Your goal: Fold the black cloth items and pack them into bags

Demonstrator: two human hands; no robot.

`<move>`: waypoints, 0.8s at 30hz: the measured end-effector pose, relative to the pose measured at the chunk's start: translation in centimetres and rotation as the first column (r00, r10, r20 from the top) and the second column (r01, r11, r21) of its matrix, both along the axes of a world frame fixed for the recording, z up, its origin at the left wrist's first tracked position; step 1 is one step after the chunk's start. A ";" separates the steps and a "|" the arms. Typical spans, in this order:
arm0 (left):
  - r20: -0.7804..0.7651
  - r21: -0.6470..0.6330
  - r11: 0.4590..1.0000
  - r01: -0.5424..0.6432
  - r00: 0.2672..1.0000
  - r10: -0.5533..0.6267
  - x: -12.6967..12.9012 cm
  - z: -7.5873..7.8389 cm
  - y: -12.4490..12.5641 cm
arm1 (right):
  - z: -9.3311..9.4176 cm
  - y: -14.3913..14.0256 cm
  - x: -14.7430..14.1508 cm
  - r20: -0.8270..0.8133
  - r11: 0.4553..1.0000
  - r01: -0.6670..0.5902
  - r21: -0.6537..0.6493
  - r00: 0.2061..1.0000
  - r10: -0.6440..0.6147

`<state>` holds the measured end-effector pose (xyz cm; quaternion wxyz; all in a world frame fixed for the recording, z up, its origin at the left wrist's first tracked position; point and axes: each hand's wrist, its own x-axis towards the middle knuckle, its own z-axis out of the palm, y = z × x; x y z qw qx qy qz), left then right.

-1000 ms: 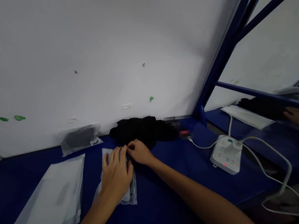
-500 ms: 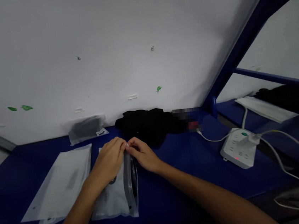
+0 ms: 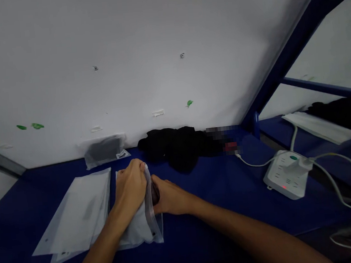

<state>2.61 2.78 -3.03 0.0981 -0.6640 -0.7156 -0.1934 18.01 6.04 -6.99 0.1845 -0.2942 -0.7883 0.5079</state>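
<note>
A frosted zip bag (image 3: 142,229) with something dark inside lies on the blue table (image 3: 203,212). My left hand (image 3: 130,185) grips the bag's upper edge and lifts it. The fingers of my right hand (image 3: 169,197) reach into the bag's open mouth from the right. A pile of black cloth (image 3: 177,144) lies just beyond both hands, against the white wall.
A stack of frosted bags (image 3: 74,215) lies to the left. Another bag with dark contents (image 3: 104,150) leans on the wall. A white power strip (image 3: 285,174) with cables sits at the right, beyond it a blue frame post (image 3: 283,59) and a neighbouring table.
My left hand went from pressing flat on the bag to pinching and raising its edge. The right hand's fingers slid into the opening. The other person's hand at the right is gone from view.
</note>
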 end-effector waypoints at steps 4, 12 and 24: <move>-0.095 0.027 0.999 -0.023 0.995 0.026 0.2 -1.3 0.3 | 0.1 -1.4 -0.8 0.186 0.983 0.026 0.180 0.981 -0.060; -0.197 0.041 0.999 -0.002 0.980 0.010 0.9 -2.0 0.4 | -0.4 2.7 0.5 -0.159 0.897 -0.174 -0.405 0.980 0.118; -0.022 -0.020 0.991 0.135 0.990 -0.136 0.7 -2.4 0.9 | -1.9 2.8 -0.9 -0.230 0.974 0.148 -0.174 0.955 -0.186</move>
